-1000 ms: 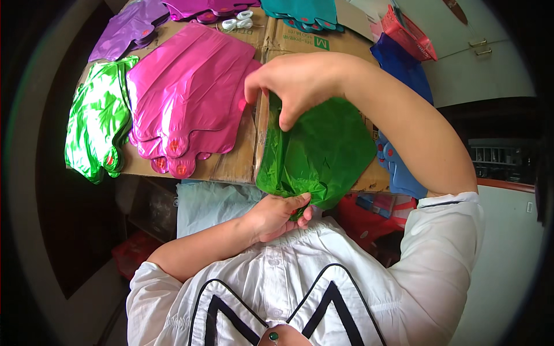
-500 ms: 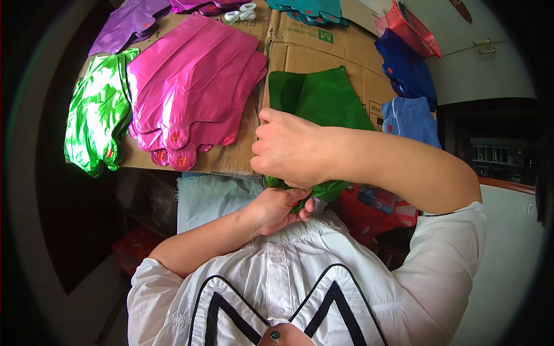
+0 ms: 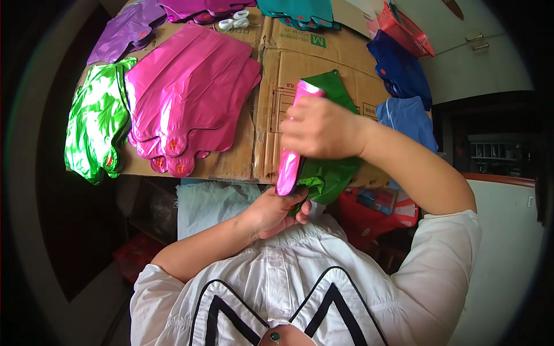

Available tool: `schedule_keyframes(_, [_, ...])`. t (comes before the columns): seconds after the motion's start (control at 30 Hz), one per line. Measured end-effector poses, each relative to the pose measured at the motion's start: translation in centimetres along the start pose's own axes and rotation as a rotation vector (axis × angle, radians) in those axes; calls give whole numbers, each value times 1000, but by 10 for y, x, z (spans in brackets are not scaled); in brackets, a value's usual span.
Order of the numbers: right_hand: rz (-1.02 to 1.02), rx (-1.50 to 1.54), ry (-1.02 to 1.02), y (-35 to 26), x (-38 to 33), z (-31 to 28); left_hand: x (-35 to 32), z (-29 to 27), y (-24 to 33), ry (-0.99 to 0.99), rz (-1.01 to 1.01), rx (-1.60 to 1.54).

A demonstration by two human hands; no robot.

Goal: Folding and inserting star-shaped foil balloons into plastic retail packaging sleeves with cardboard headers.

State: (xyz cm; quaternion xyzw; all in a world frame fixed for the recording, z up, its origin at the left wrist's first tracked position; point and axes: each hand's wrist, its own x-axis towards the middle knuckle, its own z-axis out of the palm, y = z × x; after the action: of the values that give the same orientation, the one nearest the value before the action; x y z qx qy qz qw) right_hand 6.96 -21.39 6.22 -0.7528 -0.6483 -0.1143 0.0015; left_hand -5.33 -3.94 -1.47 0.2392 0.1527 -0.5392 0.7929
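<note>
Pinching the lower end of a thin, crinkly green foil balloon (image 3: pixel 334 173) at frame centre, the left hand (image 3: pixel 277 210) anchors it while the right hand (image 3: pixel 320 127) curls around a folded pink foil strip (image 3: pixel 288 164); light, slippery, crease-prone, best gripped at edges.

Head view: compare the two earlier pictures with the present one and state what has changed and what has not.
The right hand came down from lifting the green foil balloon and now grips a rolled pink foil piece against it, which was not seen before. The left hand stays at the lower end, now pinching the pink piece too. The pink balloon stack, light green balloons and cardboard lie unchanged.
</note>
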Motion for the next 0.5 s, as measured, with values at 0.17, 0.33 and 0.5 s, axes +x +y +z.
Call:
schedule_keyframes(0.17, [85, -185, 89, 14, -38, 4, -1, 4, 2, 18, -12, -5])
schedule_keyframes(0.33, [110, -191, 88, 3, -54, 6, 0, -1, 0, -30, 8, -18])
schedule_keyframes(0.5, [137, -167, 55, 1, -56, 6, 0, 1, -1, -23, 9, -4])
